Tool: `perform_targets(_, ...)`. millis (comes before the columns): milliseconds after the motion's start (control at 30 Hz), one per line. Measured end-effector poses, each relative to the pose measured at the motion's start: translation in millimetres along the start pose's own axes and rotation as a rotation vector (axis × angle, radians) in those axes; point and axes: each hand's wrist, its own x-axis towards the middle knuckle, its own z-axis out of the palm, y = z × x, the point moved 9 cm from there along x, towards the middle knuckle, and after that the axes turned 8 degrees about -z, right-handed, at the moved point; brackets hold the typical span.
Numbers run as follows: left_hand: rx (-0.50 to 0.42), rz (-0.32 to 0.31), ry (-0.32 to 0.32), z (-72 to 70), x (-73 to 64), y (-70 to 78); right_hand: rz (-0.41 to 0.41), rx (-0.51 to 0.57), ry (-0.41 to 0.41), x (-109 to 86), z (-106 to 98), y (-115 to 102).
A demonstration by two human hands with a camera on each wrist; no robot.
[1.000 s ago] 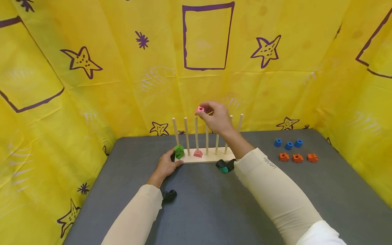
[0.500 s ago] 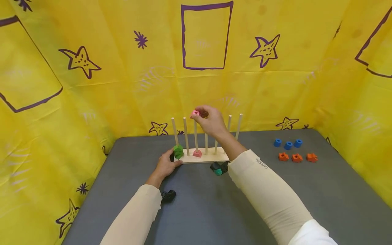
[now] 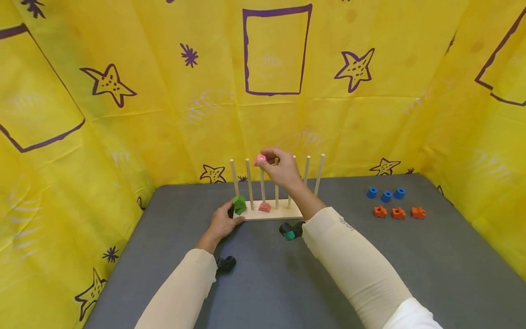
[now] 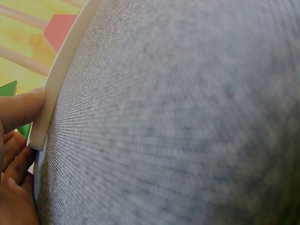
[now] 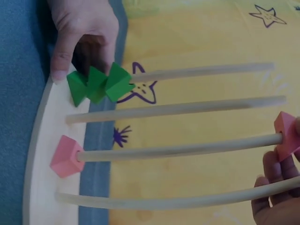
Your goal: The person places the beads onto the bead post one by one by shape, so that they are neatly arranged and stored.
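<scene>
A wooden peg board (image 3: pixel 285 213) with a row of upright pegs stands at the table's back. My left hand (image 3: pixel 222 225) grips its left end, thumb on the front edge. Green blocks (image 5: pixel 97 85) are stacked at the bottom of the leftmost peg, beside that hand. My right hand (image 3: pixel 284 172) pinches a pink block (image 3: pixel 260 159) at the top of the third peg from the left. In the right wrist view, the peg's tip meets the hole of this block. Another pink block (image 3: pixel 265 207) sits at the foot of the same peg.
Blue cylinders (image 3: pixel 386 196) and orange star-like blocks (image 3: pixel 398 213) lie in two rows on the grey table (image 3: pixel 263 283) at the right. A yellow patterned cloth (image 3: pixel 164 114) hangs close behind the board and at both sides.
My right hand has moved left and down, bringing the pink block from above the pegs onto the third peg's tip. My left hand keeps its hold on the board.
</scene>
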Motion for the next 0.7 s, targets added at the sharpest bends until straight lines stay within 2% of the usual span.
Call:
perform_targets(433,0.005,0.009,0.010,0.1,0.6,-0.6,0.120,0.320,0.071,-14.8,9.1,30.5)
perform_targets(700,0.005,0.006,0.014,-0.6,1.1,0.0,0.198,0.319,0.091,-26.7,13.7,49.4)
